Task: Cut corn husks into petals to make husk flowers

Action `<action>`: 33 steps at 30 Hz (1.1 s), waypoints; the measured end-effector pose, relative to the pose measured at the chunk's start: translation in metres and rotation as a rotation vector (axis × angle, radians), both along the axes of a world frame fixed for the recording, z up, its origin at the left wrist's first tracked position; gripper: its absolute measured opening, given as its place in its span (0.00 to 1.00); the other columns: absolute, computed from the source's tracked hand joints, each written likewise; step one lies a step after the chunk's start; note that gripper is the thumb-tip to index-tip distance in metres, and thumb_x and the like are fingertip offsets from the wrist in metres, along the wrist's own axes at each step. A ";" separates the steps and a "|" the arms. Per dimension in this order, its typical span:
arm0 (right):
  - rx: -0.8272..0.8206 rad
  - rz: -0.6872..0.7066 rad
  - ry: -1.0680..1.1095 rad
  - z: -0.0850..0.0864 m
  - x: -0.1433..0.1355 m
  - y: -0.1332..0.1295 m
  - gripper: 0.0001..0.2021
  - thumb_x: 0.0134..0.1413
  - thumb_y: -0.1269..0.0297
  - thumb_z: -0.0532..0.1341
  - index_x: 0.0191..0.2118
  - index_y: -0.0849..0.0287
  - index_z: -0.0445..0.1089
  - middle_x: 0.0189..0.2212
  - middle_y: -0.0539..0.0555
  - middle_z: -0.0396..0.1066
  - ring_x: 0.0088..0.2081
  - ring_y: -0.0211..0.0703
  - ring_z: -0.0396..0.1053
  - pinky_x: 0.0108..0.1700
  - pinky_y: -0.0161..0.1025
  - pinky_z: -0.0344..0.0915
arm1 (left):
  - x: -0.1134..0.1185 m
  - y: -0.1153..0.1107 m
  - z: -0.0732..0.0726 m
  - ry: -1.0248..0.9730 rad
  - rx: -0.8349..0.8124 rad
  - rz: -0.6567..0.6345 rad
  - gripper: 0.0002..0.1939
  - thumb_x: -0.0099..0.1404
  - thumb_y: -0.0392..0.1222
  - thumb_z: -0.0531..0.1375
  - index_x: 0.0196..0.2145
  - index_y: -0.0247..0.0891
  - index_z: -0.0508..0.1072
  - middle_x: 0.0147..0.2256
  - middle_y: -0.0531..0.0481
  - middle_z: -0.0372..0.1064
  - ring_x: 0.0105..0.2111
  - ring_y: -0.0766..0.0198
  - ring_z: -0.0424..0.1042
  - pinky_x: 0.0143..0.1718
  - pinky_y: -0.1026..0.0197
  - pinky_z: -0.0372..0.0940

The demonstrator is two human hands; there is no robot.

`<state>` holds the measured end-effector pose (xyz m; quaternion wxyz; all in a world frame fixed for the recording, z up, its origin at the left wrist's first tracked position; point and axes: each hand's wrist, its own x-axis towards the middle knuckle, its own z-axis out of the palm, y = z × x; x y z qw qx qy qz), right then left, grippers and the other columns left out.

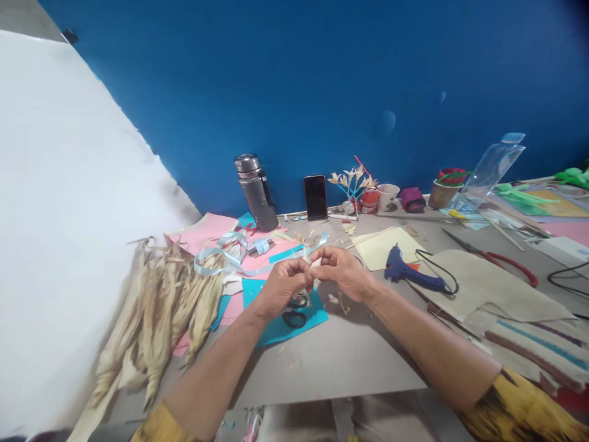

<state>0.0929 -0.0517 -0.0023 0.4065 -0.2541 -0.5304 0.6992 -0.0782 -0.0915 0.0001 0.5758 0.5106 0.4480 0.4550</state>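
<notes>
My left hand (289, 283) and my right hand (341, 273) meet over the middle of the table, fingertips close together. Both pinch a small pale piece (316, 264) that looks like corn husk; the fingers cover much of it. Under my left hand, black-handled scissors (294, 318) lie on a blue sheet (269, 331). A light blue ribbon (214, 253) curls over pink paper to the left. Dried corn husks (154, 307) are heaped at the table's left side. Right of my hands sits a blue glue gun (407, 270) beside cream paper (381, 247).
Along the blue wall stand a grey flask (257, 193), a phone (315, 197), husk flowers (352, 181), a paper cup (388, 197) and a tilted plastic bottle (490, 169). Red-handled shears (501, 258) and a beige cloth (488, 282) lie at right. Black cords trail there.
</notes>
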 end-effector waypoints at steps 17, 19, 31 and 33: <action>-0.122 0.068 0.144 0.001 0.000 -0.001 0.19 0.37 0.64 0.76 0.35 0.59 0.70 0.21 0.46 0.71 0.23 0.35 0.66 0.29 0.34 0.60 | 0.004 -0.002 0.009 -0.113 -0.014 -0.053 0.18 0.53 0.48 0.71 0.23 0.36 0.67 0.17 0.55 0.65 0.20 0.70 0.62 0.24 0.65 0.54; -0.157 0.141 0.180 0.000 0.002 -0.001 0.18 0.38 0.63 0.75 0.34 0.59 0.70 0.22 0.48 0.72 0.23 0.37 0.67 0.30 0.36 0.62 | 0.004 -0.004 0.011 -0.140 -0.033 -0.101 0.18 0.53 0.48 0.71 0.23 0.36 0.67 0.17 0.55 0.65 0.20 0.69 0.63 0.24 0.65 0.53; 0.005 0.073 0.034 0.005 0.003 -0.004 0.21 0.39 0.57 0.75 0.37 0.58 0.69 0.24 0.47 0.71 0.25 0.38 0.69 0.30 0.36 0.63 | 0.000 0.000 0.006 -0.096 -0.076 -0.108 0.15 0.51 0.45 0.71 0.24 0.36 0.68 0.18 0.52 0.68 0.19 0.69 0.63 0.24 0.64 0.56; -0.060 0.126 0.066 0.005 0.003 -0.004 0.20 0.37 0.60 0.75 0.35 0.59 0.69 0.24 0.48 0.72 0.25 0.39 0.70 0.31 0.37 0.64 | 0.000 -0.002 0.008 -0.105 -0.080 -0.138 0.15 0.51 0.44 0.71 0.23 0.36 0.68 0.18 0.53 0.67 0.19 0.69 0.63 0.24 0.64 0.56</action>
